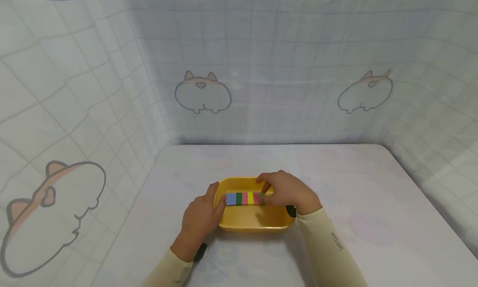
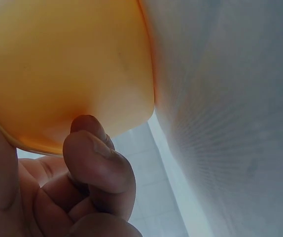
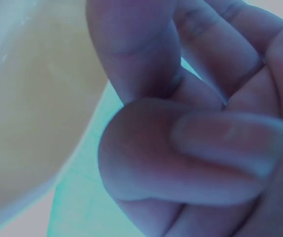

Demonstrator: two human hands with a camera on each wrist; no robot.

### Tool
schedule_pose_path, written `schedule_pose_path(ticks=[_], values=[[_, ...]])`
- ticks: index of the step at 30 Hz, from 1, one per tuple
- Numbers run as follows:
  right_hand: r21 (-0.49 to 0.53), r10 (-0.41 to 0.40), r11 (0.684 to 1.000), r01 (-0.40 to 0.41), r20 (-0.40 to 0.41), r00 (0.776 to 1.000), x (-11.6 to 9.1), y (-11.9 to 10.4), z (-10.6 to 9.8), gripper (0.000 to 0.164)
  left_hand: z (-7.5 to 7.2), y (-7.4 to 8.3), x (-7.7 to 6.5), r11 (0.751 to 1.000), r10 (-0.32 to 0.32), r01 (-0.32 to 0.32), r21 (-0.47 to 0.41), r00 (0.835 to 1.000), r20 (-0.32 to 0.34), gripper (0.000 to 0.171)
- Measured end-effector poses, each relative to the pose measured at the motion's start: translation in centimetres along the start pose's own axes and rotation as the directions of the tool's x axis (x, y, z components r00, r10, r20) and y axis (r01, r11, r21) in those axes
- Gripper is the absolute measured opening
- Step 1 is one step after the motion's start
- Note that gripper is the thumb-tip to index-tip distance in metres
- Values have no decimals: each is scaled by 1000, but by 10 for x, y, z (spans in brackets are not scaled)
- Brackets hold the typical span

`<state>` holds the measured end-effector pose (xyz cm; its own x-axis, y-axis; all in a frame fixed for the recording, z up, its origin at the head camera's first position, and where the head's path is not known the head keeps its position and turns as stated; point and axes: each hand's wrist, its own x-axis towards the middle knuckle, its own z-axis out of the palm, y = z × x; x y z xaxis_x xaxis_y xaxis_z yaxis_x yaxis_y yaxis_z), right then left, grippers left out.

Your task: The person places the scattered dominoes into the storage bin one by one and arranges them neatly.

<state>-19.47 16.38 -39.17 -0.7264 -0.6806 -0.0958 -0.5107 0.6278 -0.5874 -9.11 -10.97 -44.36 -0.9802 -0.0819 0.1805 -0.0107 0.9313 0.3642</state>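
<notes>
A yellow plastic tray [image 1: 254, 219] with rounded corners sits on the table in the head view. Inside it lies a straight row of coloured blocks [image 1: 244, 198], running blue, green, pink, yellow, pink and green from left to right. My left hand [image 1: 201, 214] grips the tray's left side, thumb over the rim beside the blue end. The left wrist view shows bent fingers [image 2: 99, 163] against the tray's outer wall. Reaching over the right side, my right hand [image 1: 289, 191] pinches the green block [image 1: 261, 195] at the row's end. Its fingertips partly hide that block, which the right wrist view does not show.
The tray stands on a pale patterned table [image 1: 336, 171]. White grid-patterned curtains [image 1: 284, 71] with animal drawings hang behind the table and along both sides. Dark wrist straps [image 1: 291, 211] sit below the hands, over light sleeves.
</notes>
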Motion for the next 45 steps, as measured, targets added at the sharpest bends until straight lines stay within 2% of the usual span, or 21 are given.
schedule_pose_path(ticks=[4,8,14,18,22,28,33,40,45], values=[[-47,4,999,-5,-29,1000,-4,-5,-3,51,1,-3,2,1000,17,-17,3,1000,-22,55],[-97,-27,995,16,-112,993,-11,-8,-3,48,3,-4,2,1000,21,-21,7,999,-30,54],[-157,-92,986,53,-250,964,-26,-3,-4,42,3,-7,1,1000,16,-16,6,1000,-14,56],[-232,-91,973,13,-331,939,-40,8,-7,38,4,-9,3,1000,2,-2,19,1000,-3,58],[-295,-102,955,-16,-379,920,-57,25,-7,37,4,-9,3,1000,-5,4,13,1000,8,59],[-302,-89,953,-42,-406,909,-83,52,-4,42,5,-7,0,1000,-6,6,-3,1000,6,58],[-294,-47,953,-79,-399,916,-99,70,-4,51,5,-7,0,1000,-7,7,-3,1000,-5,57],[-267,45,953,-142,-339,940,-129,95,4,52,7,-8,-3,1000,-18,18,-3,1000,9,58],[-245,76,956,-163,-330,941,-146,108,13,58,7,-8,-6,1000,-19,19,0,1000,9,58]])
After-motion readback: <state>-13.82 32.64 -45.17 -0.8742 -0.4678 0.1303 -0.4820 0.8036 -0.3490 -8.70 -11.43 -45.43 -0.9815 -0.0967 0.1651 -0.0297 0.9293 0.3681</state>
